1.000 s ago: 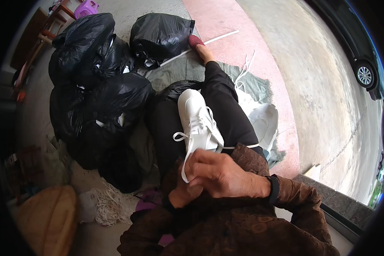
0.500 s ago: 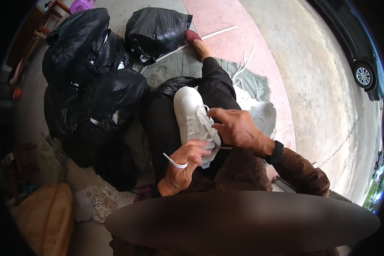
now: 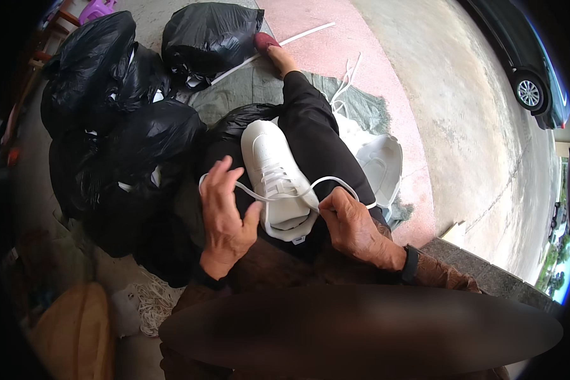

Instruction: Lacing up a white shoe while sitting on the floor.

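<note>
Hands apart on my feed: left hand (image 3: 225, 225) spread-fingered by the white lace (image 3: 329, 178), right hand (image 3: 353, 229) pinching it, and 1 white shoe (image 3: 277, 177) sits on the lap (image 3: 316, 139), heel toward its near edge.

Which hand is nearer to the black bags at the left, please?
Left: the left hand is just right of the bags; the right hand is farther, beyond the white shoe.

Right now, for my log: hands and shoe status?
Left hand open. Right hand pinching white shoelace. White lace-up shoe on black-trousered lap; shoelace curving over it.
</note>
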Motion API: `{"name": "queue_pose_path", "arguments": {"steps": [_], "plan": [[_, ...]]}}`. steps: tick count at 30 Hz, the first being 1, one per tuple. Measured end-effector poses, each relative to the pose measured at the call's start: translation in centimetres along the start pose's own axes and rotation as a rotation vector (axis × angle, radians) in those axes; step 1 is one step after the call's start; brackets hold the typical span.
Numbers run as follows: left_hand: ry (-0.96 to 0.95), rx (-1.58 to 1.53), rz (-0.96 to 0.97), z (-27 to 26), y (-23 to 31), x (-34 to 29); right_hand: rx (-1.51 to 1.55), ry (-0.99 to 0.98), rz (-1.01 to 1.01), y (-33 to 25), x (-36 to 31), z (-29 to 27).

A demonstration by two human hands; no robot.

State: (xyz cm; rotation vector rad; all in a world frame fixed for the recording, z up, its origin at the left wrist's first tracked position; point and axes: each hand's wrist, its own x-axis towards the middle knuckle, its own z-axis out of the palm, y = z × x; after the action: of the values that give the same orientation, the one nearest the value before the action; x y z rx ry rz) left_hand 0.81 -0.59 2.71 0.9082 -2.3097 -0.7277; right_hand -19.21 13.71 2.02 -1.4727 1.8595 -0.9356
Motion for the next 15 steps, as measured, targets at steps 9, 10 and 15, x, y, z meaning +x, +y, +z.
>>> {"name": "queue_pose_path", "arguments": {"steps": [9, 10, 15], "plan": [[-0.150, -1.311, -0.614, -12.6, -6.6, -4.3, 0.386, 0.038, 0.418, 1.5, 3.3, 0.9], [0.145, -1.338, -0.670, -13.5, -6.4, -5.2, 0.389, 0.034, 0.417, 1.5, 3.5, 1.2], [0.905, -1.377, -0.949, -16.1, -7.6, -4.6, 0.482, 0.001, 0.489, 2.0, 4.1, 1.5]]}}
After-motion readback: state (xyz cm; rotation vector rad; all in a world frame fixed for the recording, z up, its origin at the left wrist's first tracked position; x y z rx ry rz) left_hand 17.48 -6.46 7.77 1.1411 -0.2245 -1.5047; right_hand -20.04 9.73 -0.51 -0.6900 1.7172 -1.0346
